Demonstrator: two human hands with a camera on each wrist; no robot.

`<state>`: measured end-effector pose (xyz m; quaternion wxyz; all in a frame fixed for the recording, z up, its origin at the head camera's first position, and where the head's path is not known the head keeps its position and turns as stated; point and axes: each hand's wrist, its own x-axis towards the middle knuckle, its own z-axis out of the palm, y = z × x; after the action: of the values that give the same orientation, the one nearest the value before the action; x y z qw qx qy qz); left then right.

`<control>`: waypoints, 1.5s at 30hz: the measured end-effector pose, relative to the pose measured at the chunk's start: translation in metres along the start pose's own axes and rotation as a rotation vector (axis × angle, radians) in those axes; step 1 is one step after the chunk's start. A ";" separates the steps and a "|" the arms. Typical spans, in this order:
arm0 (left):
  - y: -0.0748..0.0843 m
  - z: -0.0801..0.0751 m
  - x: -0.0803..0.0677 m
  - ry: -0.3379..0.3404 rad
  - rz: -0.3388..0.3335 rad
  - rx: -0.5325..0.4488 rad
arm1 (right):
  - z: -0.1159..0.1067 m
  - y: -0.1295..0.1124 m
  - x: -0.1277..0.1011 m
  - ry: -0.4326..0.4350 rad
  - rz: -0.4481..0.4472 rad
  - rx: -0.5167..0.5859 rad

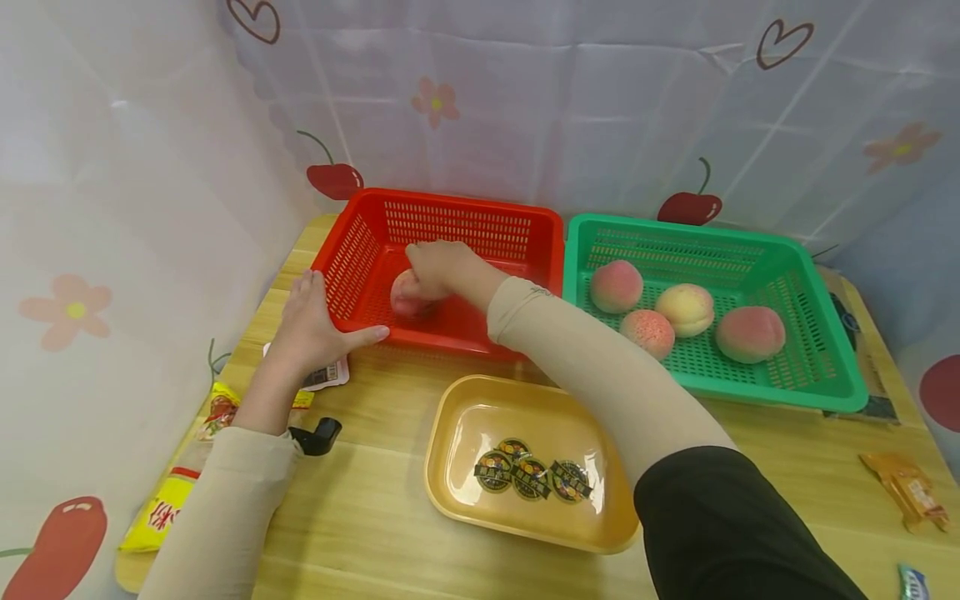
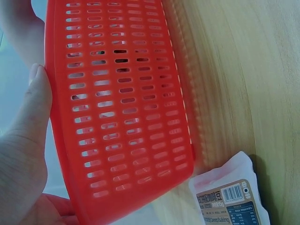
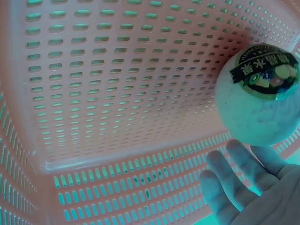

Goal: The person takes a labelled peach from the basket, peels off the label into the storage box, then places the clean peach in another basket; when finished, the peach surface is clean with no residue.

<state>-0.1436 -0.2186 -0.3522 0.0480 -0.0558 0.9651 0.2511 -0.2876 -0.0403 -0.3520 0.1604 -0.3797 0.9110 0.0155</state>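
Note:
In the head view my right hand (image 1: 442, 268) reaches down into the red basket (image 1: 450, 337) and holds a pink peach (image 1: 402, 292) low inside it. The right wrist view shows this peach (image 3: 255, 115) with a round dark fruit label (image 3: 267, 70) on its skin; the other fingers (image 3: 220, 187) hang loosely beside it. My left hand (image 1: 306, 329) rests at the basket's near left corner, thumb straight along the front rim and fingers spread on the left side. From the left wrist, that thumb (image 2: 35, 103) lies against the basket's rim (image 2: 56, 117).
Right of the red basket stands a green basket (image 1: 750, 392) holding several peaches (image 1: 750, 335). In front, a yellow tray (image 1: 480, 521) contains several round labels (image 1: 531, 477). Snack packets (image 1: 168, 508) and a black pipe-shaped object (image 1: 318, 436) lie at left; an orange packet (image 1: 907, 490) lies at right.

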 end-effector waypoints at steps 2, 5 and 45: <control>0.000 0.000 0.000 0.007 0.005 0.000 | 0.000 0.001 0.000 0.011 -0.019 0.026; 0.000 -0.001 -0.001 0.012 0.011 0.002 | -0.001 0.004 -0.001 0.029 -0.097 0.060; 0.001 -0.001 -0.001 0.022 0.012 0.004 | 0.005 0.027 -0.007 -0.043 -0.125 0.007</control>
<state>-0.1433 -0.2183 -0.3510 0.0360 -0.0529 0.9665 0.2487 -0.2999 -0.0156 -0.3565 0.1821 -0.4346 0.8820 0.0103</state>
